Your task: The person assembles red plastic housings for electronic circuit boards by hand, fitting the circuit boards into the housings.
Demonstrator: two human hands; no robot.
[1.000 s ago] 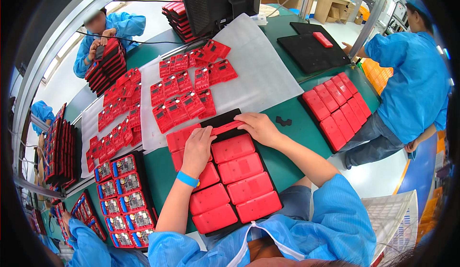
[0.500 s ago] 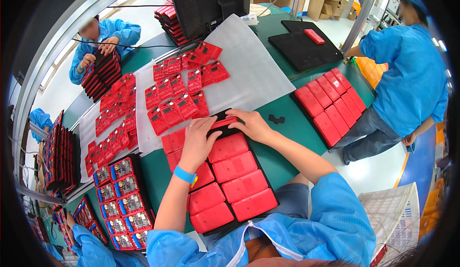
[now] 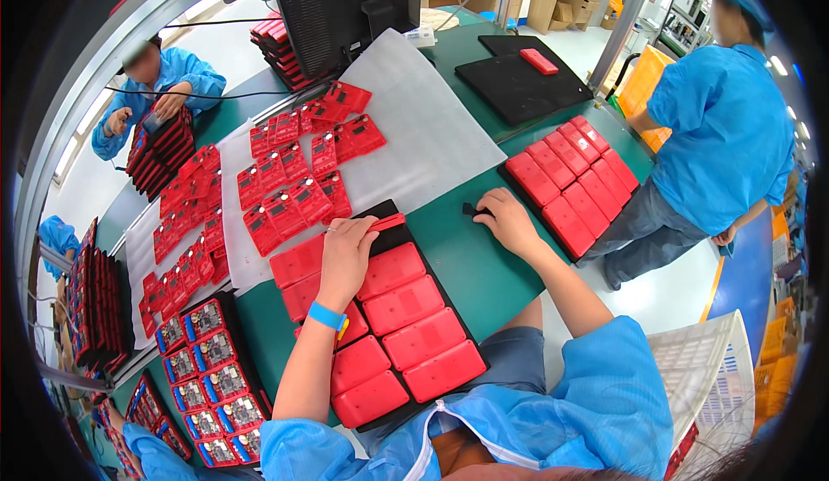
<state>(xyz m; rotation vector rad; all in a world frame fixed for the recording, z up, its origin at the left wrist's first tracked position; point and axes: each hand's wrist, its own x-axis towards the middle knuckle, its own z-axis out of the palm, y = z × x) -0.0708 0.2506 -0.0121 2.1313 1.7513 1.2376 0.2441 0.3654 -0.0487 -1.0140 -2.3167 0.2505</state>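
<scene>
My left hand (image 3: 347, 255) grips a red plastic case (image 3: 389, 221), tilted on its edge above the far end of a black tray (image 3: 397, 237). Rows of red cases (image 3: 414, 293) lie in that tray, smooth side up. To the right, my right hand (image 3: 509, 220) is closed in a pinch on a small black piece (image 3: 471, 210) at the green tabletop. My fingertips partly cover this piece. The inside of the tilted case cannot be seen.
Red cases with dark parts lie on white sheets (image 3: 432, 127). A tray of circuit-board cases (image 3: 216, 382) stands left, another tray of red cases (image 3: 574, 183) right. A monitor (image 3: 345, 23) and black pads (image 3: 518, 84) are behind. Co-workers (image 3: 721, 127) are nearby.
My right hand has left the red case and moved right to the small black piece. My left hand still holds the case. The whole view has shifted slightly.
</scene>
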